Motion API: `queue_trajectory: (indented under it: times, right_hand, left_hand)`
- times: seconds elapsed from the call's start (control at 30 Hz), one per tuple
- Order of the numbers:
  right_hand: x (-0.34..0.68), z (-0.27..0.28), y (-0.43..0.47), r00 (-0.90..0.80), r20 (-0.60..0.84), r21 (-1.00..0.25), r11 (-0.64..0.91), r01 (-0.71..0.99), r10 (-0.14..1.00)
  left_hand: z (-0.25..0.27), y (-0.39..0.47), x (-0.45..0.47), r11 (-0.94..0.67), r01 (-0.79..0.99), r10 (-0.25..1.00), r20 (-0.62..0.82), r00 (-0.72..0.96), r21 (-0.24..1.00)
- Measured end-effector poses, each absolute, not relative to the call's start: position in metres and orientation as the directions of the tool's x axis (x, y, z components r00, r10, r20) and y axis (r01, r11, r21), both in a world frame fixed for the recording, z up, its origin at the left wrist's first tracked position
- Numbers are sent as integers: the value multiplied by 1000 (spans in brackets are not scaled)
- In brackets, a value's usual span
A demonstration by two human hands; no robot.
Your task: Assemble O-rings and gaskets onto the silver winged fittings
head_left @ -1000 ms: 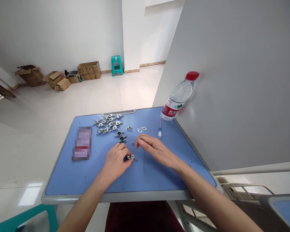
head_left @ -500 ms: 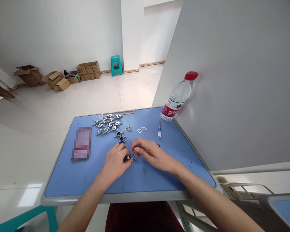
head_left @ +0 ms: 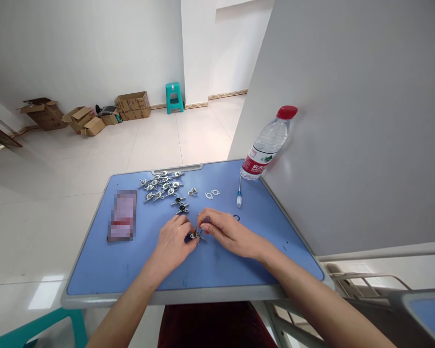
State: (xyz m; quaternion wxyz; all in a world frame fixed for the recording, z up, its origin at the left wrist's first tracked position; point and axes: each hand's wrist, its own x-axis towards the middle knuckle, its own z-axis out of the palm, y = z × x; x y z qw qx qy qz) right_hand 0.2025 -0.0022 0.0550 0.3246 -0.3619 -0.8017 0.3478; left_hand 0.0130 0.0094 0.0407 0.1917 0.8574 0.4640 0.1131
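Observation:
My left hand is closed on a small metal valve near the middle of the table's front half. In my right hand is a small screwdriver, its dark purplish handle pinched between thumb and fingers. The shaft points down at the valve; whether the tip sits in a screw I cannot tell. Just beyond my left hand lie two valves with black round centres. Farther back is a pile of several similar metal valves. Two flat oval plates and a few small metal pieces lie beyond my right hand.
The blue tabletop also carries a pixelated phone at left. A second screwdriver with a clear-blue handle lies by the water bottle, near the grey partition. A black ring is beside my right hand.
My right hand has shifted very slightly and the screwdriver handle has tilted or turned a little in its fingers. The left hand and valve stay in place.

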Motion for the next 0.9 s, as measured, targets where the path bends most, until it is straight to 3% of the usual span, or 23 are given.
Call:
queue_trajectory:
  times: [0.2, 0.33, 0.43, 0.63, 0.8, 0.9]
  right_hand:
    - [201, 52, -2, -522, 331, -716, 570, 403, 786]
    - [199, 36, 2, -446, 488, -572, 661, 486, 750]
    - [198, 31, 3, -449, 520, -495, 685, 535, 727]
    - [198, 44, -2, -531, 498, -508, 727, 463, 686]
    - [197, 35, 1, -426, 615, -446, 738, 506, 664]
    - [196, 35, 1, -428, 604, -431, 727, 534, 672]
  left_hand:
    - [39, 10, 13, -498, 755, 840, 19, 542, 426]
    - [38, 9, 12, -501, 752, 839, 28, 543, 430]
    - [38, 9, 12, -499, 736, 838, 37, 545, 457]
    - [39, 9, 12, -482, 730, 845, 39, 533, 485]
    - [36, 9, 12, -504, 745, 842, 57, 537, 437]
    - [35, 10, 11, -511, 747, 840, 63, 539, 426]
